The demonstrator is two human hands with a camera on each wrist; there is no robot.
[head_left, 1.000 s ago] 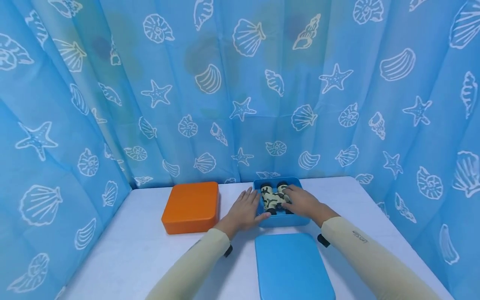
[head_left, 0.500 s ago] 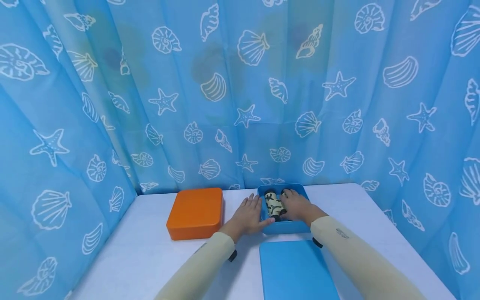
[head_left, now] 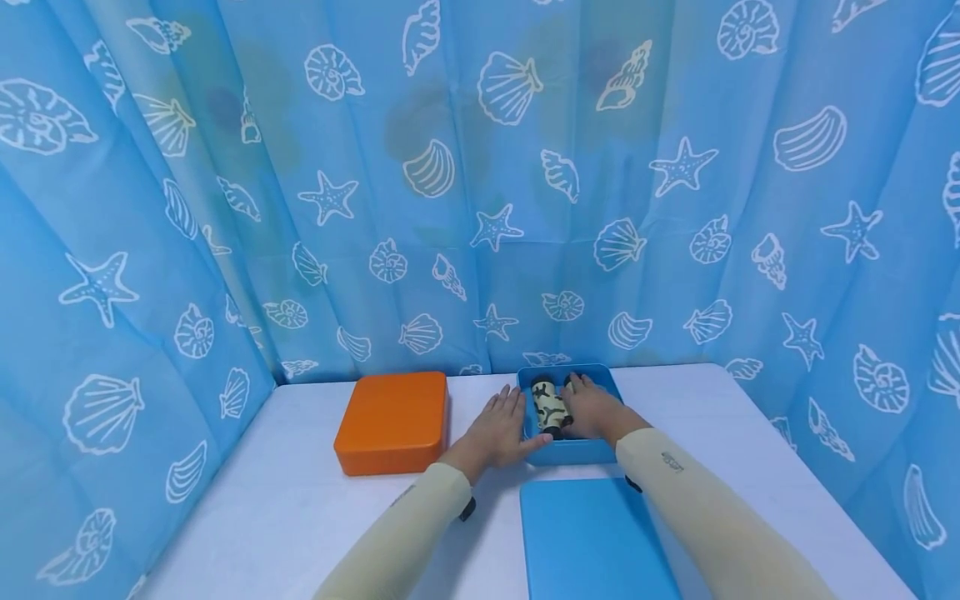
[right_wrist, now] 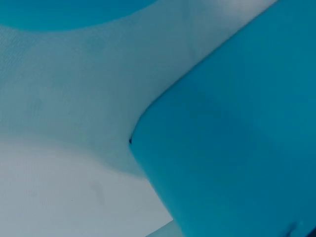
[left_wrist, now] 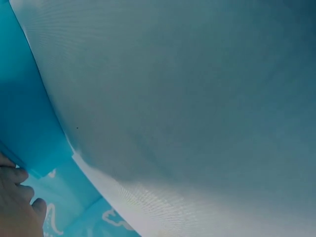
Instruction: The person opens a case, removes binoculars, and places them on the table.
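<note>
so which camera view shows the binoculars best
The head view: only there do the binoculars show clearly, partly covered by the right hand. The left wrist view shows none; the right, just an unclear dark corner.

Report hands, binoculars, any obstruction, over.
Left hand at left side of blue box, fingers straight. Right hand on binoculars, grip unclear. Binoculars sit inside box. Blue lid lies off, nothing visibly blocking.

right sleeve (head_left: 708, 504) | lettering (head_left: 672, 462) seemingly "Let's Slim" (small, blurred) | left sleeve (head_left: 397, 537) | print (head_left: 402, 495) illegible
</note>
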